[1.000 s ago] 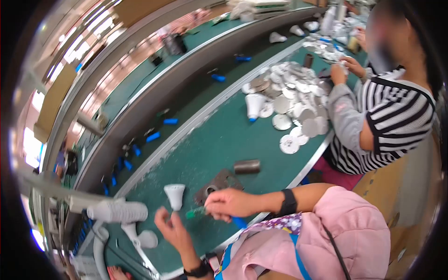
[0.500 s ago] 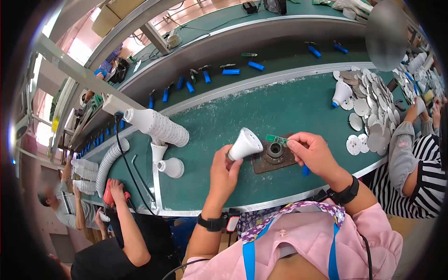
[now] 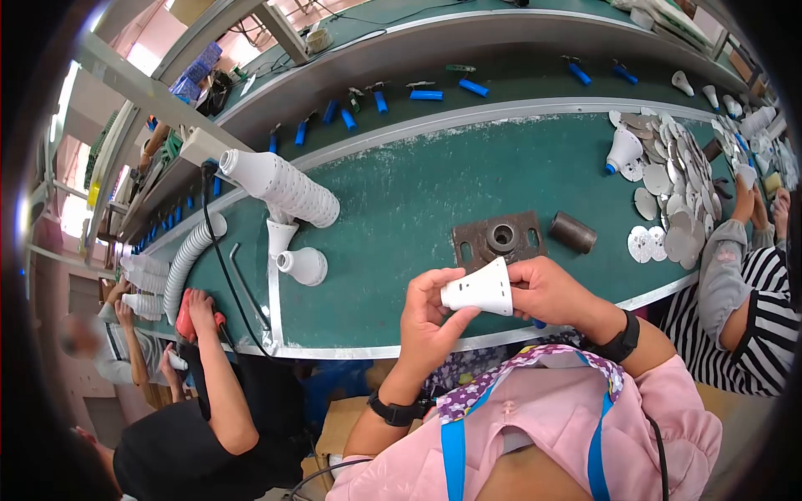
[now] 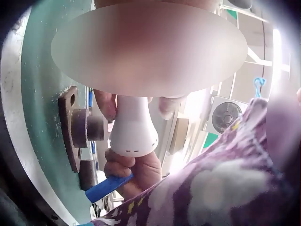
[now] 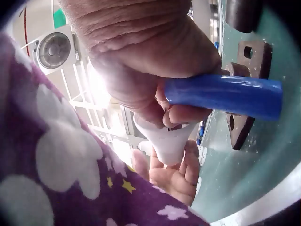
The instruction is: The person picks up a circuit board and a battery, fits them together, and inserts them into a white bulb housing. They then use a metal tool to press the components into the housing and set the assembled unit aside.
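A white cone-shaped lamp housing (image 3: 480, 289) is held sideways just in front of the body. The left hand (image 3: 428, 321) grips its narrow end between thumb and fingers. At the wide rim, the right hand (image 3: 551, 292) has its fingertips against the opening; in the right wrist view a blue cylinder (image 5: 225, 94) sticks out from the curled fingers of that hand. The green circuit board is not visible, hidden by the hand or housing. Behind the housing lies a brown metal plate with a round socket (image 3: 502, 239), touching neither hand.
A dark metal cylinder (image 3: 573, 232) lies right of the plate. Stacked white housings (image 3: 288, 188) and a single one (image 3: 302, 266) stand at left, near a black cable. Metal discs (image 3: 668, 184) pile up at right. Blue parts (image 3: 426, 95) lie along the channel behind. People work on both sides.
The housing has come nearer the body and its wide end now meets the right hand. The circuit board has gone from sight. The head view has turned, showing the plate uncovered.
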`<state>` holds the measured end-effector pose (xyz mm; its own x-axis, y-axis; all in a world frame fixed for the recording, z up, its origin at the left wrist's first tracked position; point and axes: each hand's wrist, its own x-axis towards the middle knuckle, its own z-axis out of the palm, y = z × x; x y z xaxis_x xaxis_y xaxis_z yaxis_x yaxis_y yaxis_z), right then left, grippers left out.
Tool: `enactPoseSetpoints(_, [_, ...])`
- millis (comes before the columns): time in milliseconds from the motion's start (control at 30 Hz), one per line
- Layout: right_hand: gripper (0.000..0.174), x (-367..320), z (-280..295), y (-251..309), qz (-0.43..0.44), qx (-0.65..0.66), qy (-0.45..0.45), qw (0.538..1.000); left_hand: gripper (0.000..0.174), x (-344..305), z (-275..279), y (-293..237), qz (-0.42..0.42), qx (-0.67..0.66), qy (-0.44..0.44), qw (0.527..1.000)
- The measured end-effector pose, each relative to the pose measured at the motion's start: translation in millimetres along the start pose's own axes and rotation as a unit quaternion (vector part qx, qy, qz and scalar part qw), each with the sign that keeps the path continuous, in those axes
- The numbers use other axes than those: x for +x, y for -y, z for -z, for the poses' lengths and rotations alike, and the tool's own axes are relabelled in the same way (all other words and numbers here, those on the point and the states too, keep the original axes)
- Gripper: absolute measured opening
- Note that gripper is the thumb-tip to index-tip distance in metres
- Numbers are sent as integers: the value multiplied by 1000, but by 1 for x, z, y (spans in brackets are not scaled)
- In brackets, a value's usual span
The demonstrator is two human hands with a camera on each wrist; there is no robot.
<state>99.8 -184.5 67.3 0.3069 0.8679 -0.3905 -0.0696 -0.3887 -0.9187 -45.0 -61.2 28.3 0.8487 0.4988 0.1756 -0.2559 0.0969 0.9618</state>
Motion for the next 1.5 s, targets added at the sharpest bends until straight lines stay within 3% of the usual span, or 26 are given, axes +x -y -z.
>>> enactPoseSetpoints(233, [19,-3,4,-6,-26,118,40,992,45,0,3,2,-17,52,37,998])
enactPoseSetpoints(600, [21,-9,5,-6,-25,151,40,987,43,2,3,-3,19,65,60,996])
enactPoseSetpoints(1167, [26,-10,6,-14,-35,199,62,977,42,3,5,-7,-14,110,72,991])
enactPoseSetpoints(1367, [27,-11,9,-13,65,236,126,962,47,3,8,-9,12,59,66,996])
enactPoseSetpoints(1433, [27,-11,3,-7,122,107,69,984,43,3,5,-10,-1,72,56,996])
enactPoseSetpoints(1500, [27,-10,3,-5,85,132,64,986,39,2,4,-11,-13,85,46,995])
